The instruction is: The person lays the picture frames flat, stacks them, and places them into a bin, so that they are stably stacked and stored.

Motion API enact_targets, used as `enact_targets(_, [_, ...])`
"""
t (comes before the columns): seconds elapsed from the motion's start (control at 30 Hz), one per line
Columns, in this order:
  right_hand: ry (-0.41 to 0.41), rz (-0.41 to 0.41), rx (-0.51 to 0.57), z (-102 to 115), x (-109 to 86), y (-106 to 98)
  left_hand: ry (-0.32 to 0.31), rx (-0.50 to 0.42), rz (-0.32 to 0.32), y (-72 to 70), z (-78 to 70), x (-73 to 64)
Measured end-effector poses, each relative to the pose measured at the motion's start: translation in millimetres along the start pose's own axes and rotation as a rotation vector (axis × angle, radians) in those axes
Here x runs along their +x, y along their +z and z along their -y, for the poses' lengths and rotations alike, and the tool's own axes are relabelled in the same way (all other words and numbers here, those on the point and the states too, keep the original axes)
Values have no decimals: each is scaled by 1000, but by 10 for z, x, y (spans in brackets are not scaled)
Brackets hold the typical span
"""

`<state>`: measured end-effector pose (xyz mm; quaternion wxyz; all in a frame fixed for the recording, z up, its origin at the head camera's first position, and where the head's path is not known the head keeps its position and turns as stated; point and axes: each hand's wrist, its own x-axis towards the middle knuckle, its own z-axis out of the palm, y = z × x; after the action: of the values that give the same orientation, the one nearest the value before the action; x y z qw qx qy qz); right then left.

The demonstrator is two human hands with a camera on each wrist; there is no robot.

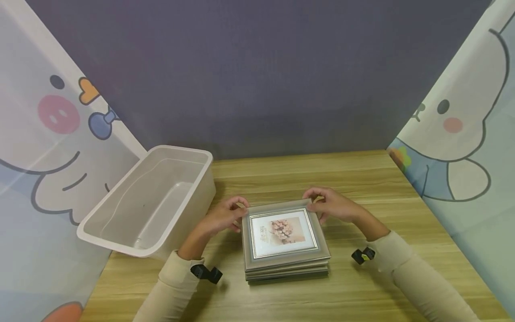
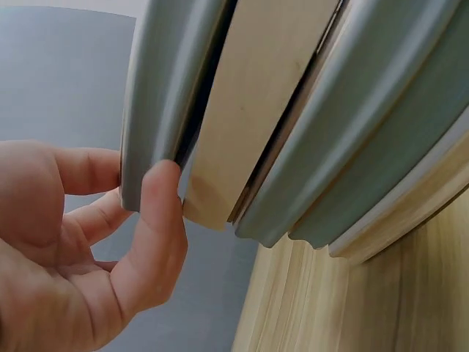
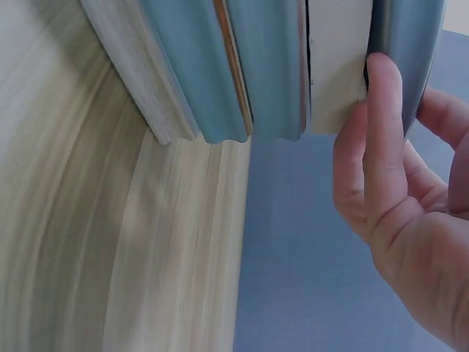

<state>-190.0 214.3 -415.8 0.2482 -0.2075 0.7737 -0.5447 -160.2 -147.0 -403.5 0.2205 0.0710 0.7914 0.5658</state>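
A stack of picture frames (image 1: 287, 273) lies on the wooden table. The top picture frame (image 1: 283, 232) has a silvery border and shows a print of pink flowers, turned sideways. At its far left corner, my left hand (image 1: 223, 217) pinches the border between thumb and fingers. My right hand (image 1: 331, 205) pinches the far right corner the same way. In the left wrist view a finger reaches under the edge of the top frame, where a narrow gap parts it from the pale frame (image 2: 234, 110) beneath. The right wrist view shows fingertips between the top frame and that pale one.
To the left of the stack stands a white plastic bin (image 1: 185, 214) with nothing visible inside. A dark grey panel (image 1: 257, 80) rises behind the wooden table (image 1: 362, 286), and cartoon-printed walls (image 1: 454, 156) flank both sides. Each wrist carries a small black camera.
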Motion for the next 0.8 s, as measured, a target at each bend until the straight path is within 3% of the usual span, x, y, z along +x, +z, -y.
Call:
enact_targets(0.1, [6,-4,1,-18,-8,0,10,6,7,11,9,7])
enact_targets(0.4, [-1,-11,-33,-91,-1,14,22,110,-72,41,28,11])
enact_targets(0.8, [13,14,-2,-107,-1,23,-15,35,-35,25,40,16])
